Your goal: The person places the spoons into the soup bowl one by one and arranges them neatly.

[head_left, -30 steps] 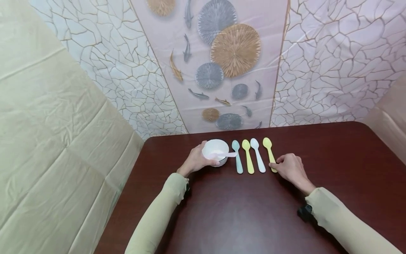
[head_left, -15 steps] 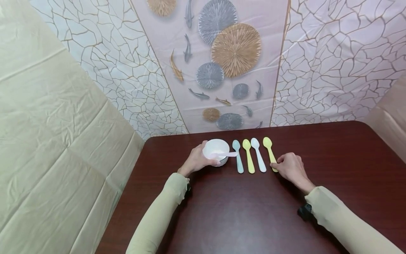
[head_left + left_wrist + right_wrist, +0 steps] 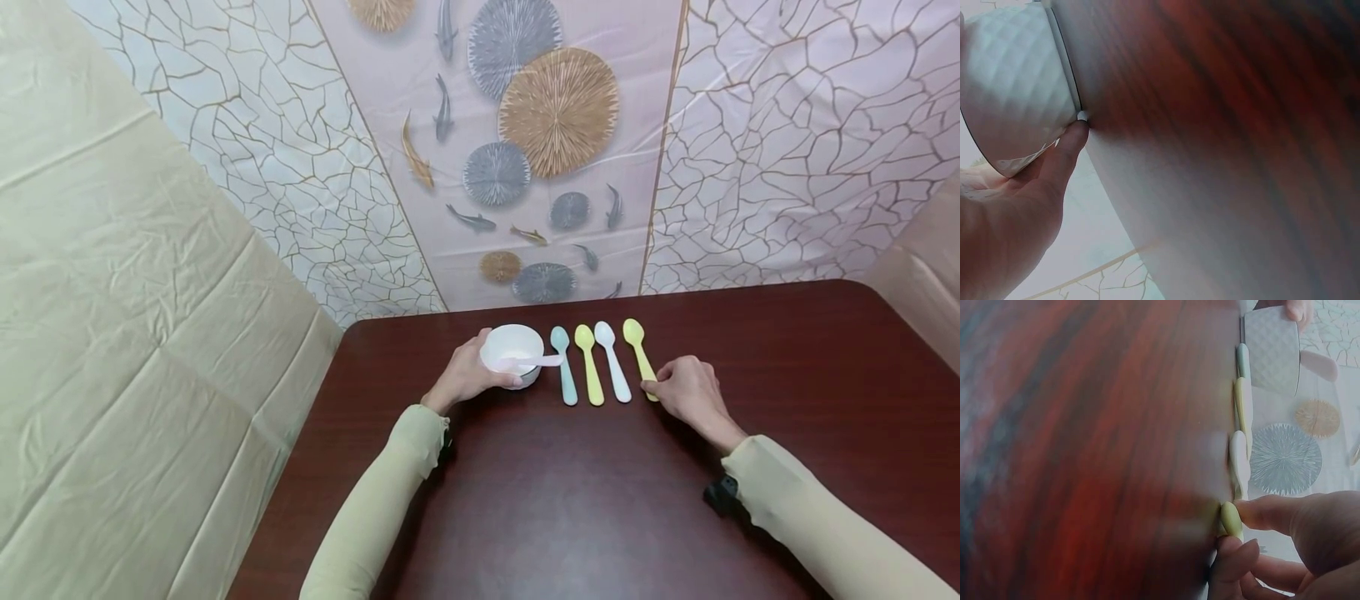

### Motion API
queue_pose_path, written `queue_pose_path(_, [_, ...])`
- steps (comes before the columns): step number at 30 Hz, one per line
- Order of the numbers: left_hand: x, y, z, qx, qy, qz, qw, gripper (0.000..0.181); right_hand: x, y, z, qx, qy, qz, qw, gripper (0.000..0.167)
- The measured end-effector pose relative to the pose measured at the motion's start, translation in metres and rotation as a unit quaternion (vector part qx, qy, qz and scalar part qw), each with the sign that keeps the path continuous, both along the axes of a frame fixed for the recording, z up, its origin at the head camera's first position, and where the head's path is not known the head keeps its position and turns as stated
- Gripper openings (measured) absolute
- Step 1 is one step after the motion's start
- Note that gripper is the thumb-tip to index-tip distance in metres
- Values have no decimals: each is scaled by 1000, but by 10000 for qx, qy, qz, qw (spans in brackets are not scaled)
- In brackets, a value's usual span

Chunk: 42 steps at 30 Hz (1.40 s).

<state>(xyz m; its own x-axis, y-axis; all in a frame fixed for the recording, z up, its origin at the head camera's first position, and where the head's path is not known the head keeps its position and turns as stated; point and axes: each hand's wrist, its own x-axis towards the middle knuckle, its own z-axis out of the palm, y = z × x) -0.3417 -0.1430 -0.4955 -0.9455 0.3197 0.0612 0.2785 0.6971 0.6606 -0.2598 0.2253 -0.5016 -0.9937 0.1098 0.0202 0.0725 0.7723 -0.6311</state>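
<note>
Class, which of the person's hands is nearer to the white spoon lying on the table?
The right hand. It is just right of the white spoon, pinching the rightmost yellow spoon. The left hand is farther off, leftward, gripping the bowl.

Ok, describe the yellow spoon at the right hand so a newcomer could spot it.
On the dark table, find the white bowl. Right of it, past the white spoon, lies the yellow spoon. Unlike the other yellow spoon, it's rightmost and pinched by the right hand.
</note>
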Motion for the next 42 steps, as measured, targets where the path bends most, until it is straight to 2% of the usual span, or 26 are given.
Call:
queue_pose_path(15, [0,0,0,-1,36,14,10000,91,0,-4,0,58,-15,107,9999,24])
queue_pose_path(22, [0,0,-1,-43,54,34,10000,93,-4,-4,-5,142,19,-1,9999,20])
queue_pose_path(30, [-1,0,-1,-44,32,50,10000,94,-3,-6,-5,145,-16,74,9999,23])
queue_pose_path(32, [-1,0,-1,-12,19,49,10000,94,-5,-4,-7,123,-10,55,9999,22])
queue_pose_path(39, [0,-1,-1,0,18,60,10000,93,-20,9,-34,-72,-9,-27,10000,22])
queue_pose_path(42, [0,0,0,1,24,29,10000,94,-15,6,-26,-90,-93,-142,9998,22])
